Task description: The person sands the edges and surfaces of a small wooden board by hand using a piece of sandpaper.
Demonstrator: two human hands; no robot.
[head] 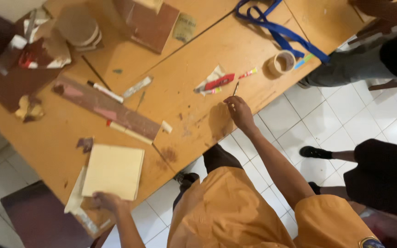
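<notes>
Orange-brown wood fills the head view: a worn table (207,50) running from near left to far right, with white floor tiles to its right. My left hand (106,200) sits at the near left edge, fingers curled over the near edge of a pale yellow square board (112,171) lying flat on the table. My right hand (240,111) reaches further out, fingers pinched on the near end of a thin dark pencil (235,88). The pencil's long axis points away from me, toward the far side. Just beyond its tip lies a red utility knife (219,81) on a scrap of paper. A roll of tape (281,63) sits further right. The board is well apart from my right hand, to its near left.
</notes>
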